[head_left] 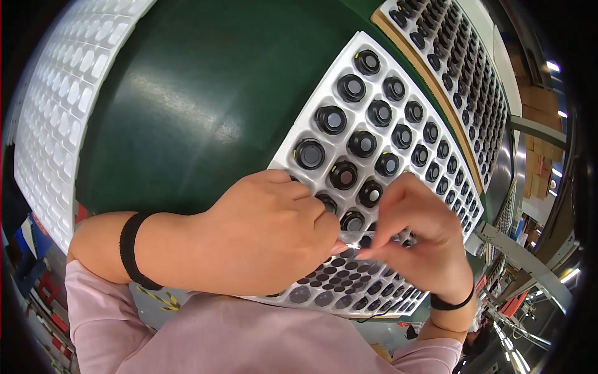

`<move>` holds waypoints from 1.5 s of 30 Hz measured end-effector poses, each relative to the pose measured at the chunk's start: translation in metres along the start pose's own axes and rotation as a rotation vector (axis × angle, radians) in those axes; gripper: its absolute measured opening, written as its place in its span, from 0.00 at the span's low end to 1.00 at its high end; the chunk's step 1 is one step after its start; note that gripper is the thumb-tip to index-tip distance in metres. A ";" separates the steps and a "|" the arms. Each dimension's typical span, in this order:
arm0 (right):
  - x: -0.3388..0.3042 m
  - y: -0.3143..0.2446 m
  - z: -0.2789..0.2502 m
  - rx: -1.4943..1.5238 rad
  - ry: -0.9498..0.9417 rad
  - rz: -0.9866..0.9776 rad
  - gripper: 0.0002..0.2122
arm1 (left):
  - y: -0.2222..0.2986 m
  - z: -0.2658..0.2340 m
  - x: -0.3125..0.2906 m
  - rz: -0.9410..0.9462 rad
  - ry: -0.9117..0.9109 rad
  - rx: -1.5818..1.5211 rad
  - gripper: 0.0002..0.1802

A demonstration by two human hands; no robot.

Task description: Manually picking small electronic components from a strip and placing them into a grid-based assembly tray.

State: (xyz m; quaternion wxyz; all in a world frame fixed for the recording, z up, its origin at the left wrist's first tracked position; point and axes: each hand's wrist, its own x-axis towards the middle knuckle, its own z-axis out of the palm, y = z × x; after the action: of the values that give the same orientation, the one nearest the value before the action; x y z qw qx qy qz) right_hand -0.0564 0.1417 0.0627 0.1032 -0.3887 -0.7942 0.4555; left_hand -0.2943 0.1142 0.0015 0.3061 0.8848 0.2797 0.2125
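Note:
My left hand [274,230] is closed in a loose fist, its thumb tip and forefinger meeting my right hand's fingertips. With thumb and finger pinched, my right hand [417,234] comes in from the other side. Between the fingertips shows a small clear film-like piece [354,237], partly hidden. Both hands are above a white moulded tray [283,153] holding rows of round black parts [362,143] with grey centres, some with a yellow mark. Just below the fingers lies a sheet of dark round spots [339,274], over the near part of the tray.
A second white tray [430,31] of black parts stands at the far right behind a tan edge strip [411,53]. White moulded trays [68,106] rise at the left. The green work surface [168,112] spreads between. Metal frame bars [523,249] stand at the right.

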 end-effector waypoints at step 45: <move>0.023 0.027 0.019 -0.219 0.214 0.188 0.07 | -0.005 0.016 -0.002 0.103 0.086 0.203 0.16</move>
State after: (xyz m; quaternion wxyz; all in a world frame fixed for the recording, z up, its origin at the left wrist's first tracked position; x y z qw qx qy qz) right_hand -0.0673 0.1534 0.0264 0.1010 -0.5166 -0.7836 0.3299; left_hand -0.2886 0.1096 -0.0140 0.1915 0.9145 0.2670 0.2362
